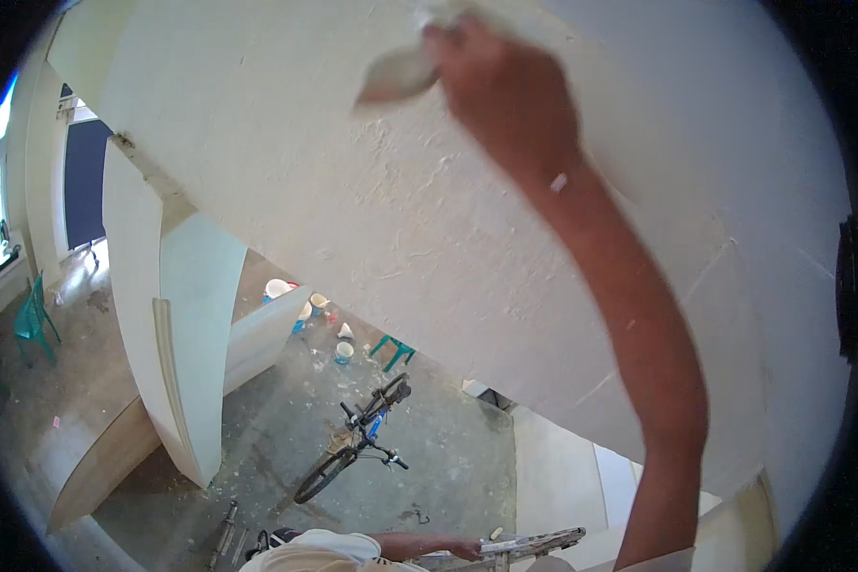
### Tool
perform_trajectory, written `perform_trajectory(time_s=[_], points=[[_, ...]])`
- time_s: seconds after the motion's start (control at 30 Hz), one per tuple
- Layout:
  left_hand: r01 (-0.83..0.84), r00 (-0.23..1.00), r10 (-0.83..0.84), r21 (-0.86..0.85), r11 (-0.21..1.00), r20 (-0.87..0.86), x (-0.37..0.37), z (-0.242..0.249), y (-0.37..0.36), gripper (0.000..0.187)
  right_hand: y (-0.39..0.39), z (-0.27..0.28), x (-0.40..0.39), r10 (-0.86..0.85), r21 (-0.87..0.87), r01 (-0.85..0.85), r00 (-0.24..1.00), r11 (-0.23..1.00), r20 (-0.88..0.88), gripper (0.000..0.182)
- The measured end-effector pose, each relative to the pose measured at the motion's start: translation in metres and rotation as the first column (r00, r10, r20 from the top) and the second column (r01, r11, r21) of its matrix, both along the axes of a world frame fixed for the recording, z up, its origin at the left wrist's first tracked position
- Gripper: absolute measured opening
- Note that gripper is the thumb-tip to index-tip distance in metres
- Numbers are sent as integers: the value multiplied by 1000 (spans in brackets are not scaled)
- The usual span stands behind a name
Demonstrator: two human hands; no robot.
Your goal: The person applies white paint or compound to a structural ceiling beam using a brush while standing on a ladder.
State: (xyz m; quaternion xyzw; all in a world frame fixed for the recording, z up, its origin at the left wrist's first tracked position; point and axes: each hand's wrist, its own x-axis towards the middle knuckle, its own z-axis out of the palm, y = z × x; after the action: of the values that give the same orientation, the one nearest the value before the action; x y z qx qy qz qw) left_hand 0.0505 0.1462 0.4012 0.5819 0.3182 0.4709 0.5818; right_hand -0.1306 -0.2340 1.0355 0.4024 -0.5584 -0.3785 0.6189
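My right hand [510,81], blurred by motion, is raised against a pale plastered surface [419,219] that slopes overhead. Its fingers are closed round what looks like a putty knife [398,76], whose broad, smeared blade points left. White material shows beside the fingertips, and a white fleck sits on my wrist. Below the blade the surface has rough bumps and ridges. My left hand is out of view.
Far below, a bicycle [357,434] stands on the concrete floor, near buckets [344,353] and a green stool [392,352]. At the bottom, what seems another person's hand [467,548] rests on a paint-spattered wooden piece [543,541]. Curved pale panels [195,286] rise at left.
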Motion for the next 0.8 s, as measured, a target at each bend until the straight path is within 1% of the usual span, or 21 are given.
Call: perform_trajectory(time_s=[0.03, 0.07, 0.1, 0.13, 0.17, 0.2, 0.23, 0.3, 0.33, 0.37, 0.4, 0.43, 0.5, 0.57, 0.6, 0.63, 0.67, 0.7, 0.73, 0.77, 0.8], points=[[11, 1000, -11, -6, 1000, 1, 0, 2, 3, 14, -2, -30, 4, -62, -52, 64, 997, 997, 45, 7], [26, 1000, -26, -15, 1000, 1, -7, -6, 1, 15, -2, -72, 5, 27, -93, -13, 988, 996, 153, 9], [49, 999, -49, -29, 998, 9, 5, -14, 1, 15, -1, -115, 11, -46, -42, 56, 975, 998, 217, 11], [-17, 986, 28, 69, 997, -163, 6, -3, -5, 13, -1, -154, 14, -7, -38, 18, 964, 999, 264, 10], [-69, 937, 126, 179, 981, -327, -1, 9, -12, 28, -3, -172, 25, 67, -19, -64, 942, 998, 328, 7], [-136, 971, 160, 139, 981, -179, 1, 11, -19, 19, -8, -177, 32, 136, -48, -129, 882, 991, 451, 11], [-197, 980, 199, 90, 976, -22, 8, 14, -25, 13, -7, -173, 32, 137, -51, -128, 882, 991, 451, 11], [-161, 986, 162, 20, 987, -33, 6, 45, -50, 12, -16, -125, 40, 35, -258, 208, 712, 943, 701, 15], [-128, 991, 126, -44, 991, -47, 3, 55, -57, 17, -14, -90, 30, 151, -360, 192, 661, 913, 735, 9], [-134, 990, 132, -37, 990, -49, 1, 54, -54, 17, -14, -54, 24, 39, -334, 228, 773, 915, 634, 9], [-98, 995, 98, -28, 995, -26, -2, 50, -51, 17, -12, -20, 25, 71, -381, 190, 816, 905, 574, 9], [-64, 998, 64, -17, 998, -3, -6, 40, -41, 17, -8, 9, 16, 204, -350, -86, 927, 933, 316, 27], [11, 998, -12, 7, 1000, 64, -2, 21, -23, 18, -28, 42, 51, 80, -418, 97, 919, 903, 387, 11], [52, 992, -53, 16, 999, 111, 8, 25, -29, 18, -32, 60, 43, 80, -183, -69, 995, 981, 58, 7], [-29, 1000, 28, 32, 999, 14, 6, 33, -37, 14, -35, 60, 36, -99, -165, 91, 994, 982, -41, 6], [-108, 990, 112, 55, 993, -89, 3, 43, -46, 10, -37, 48, 35, -103, -148, 107, 994, 983, 33, 7], [-110, 989, 114, 53, 993, -91, 1, 28, -34, 10, -21, 32, 3, 16, 5, -16, 1000, 1000, -15, 19], [-58, 992, 64, 65, 996, -107, 0, -4, -4, 14, -26, -5, 3, -29, -17, 29, 999, 999, 32, 12], [1, 992, 8, 73, 997, -123, 4, -12, 2, 17, -27, -52, -2, 128, -73, -115, 969, 991, 209, 13], [13, 991, -3, 69, 998, -131, 16, -22, 4, 17, -25, -103, 5, 102, -149, -44, 906, 988, 410, 13], [-99, 992, 105, 91, 991, -64, 23, -16, -3, 12, -25, -150, 3, 84, -127, -29, 889, 991, 451, 13]])
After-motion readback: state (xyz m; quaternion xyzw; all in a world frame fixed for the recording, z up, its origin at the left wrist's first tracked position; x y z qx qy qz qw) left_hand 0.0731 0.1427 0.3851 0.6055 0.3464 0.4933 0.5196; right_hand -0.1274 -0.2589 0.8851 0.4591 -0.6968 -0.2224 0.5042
